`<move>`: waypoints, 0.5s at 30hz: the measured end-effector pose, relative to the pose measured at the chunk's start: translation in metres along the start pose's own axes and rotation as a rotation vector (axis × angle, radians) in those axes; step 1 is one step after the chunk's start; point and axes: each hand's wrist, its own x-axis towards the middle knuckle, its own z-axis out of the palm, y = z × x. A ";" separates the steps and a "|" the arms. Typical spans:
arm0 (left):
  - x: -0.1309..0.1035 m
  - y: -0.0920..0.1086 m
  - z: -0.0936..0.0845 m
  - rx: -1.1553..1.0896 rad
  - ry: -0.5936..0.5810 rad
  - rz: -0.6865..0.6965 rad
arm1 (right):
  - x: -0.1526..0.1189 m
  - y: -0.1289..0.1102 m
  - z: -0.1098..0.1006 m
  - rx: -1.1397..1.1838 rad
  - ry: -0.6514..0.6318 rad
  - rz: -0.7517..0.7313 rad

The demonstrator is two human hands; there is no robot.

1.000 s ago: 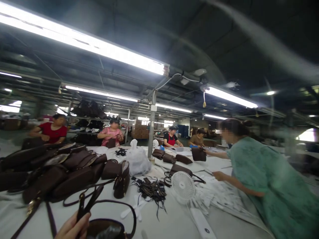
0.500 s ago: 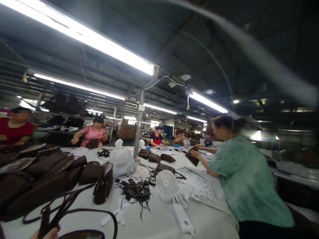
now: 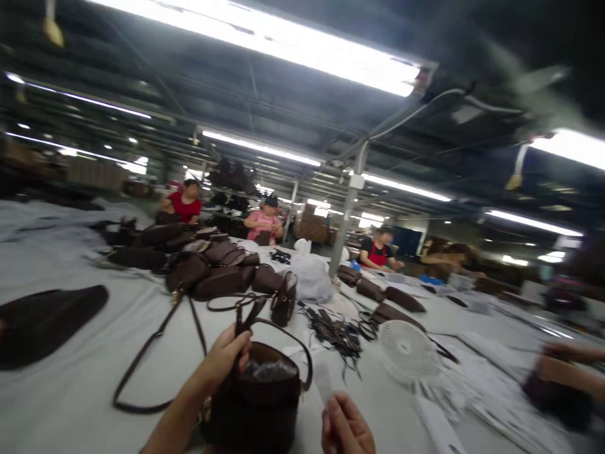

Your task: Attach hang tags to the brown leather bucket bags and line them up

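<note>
A dark brown handbag stands upright on the table in front of me, its top gaping and clear plastic showing inside. My left hand is closed around a dark strap at the bag's left rim. To the right of the bag, my right hand pinches a thin white strip that points upward, apart from the bag. A long shoulder strap loops over the cloth on the left. Just beyond the bag lies a pile of dark tags with cords.
Many brown bags are heaped at the back left, and another bag lies nearer. A white fan stands right of the tags, before white strips. A co-worker's hands hold a dark item at far right. A post rises behind.
The view has swung left, so the table's contents sit further right. The open bag and my right hand with the white strip have come into view. My left hand still grips the strap.
</note>
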 end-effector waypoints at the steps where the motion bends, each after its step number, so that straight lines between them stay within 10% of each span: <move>1: 0.001 0.000 0.002 -0.010 0.018 0.004 | 0.002 -0.012 0.016 0.049 -0.053 0.010; 7: 0.005 -0.007 0.001 -0.010 0.049 0.106 | 0.033 -0.069 0.100 -0.291 -0.281 0.009; 15: -0.010 -0.005 0.002 0.134 0.069 0.232 | 0.079 -0.032 0.126 -0.453 -0.230 -0.019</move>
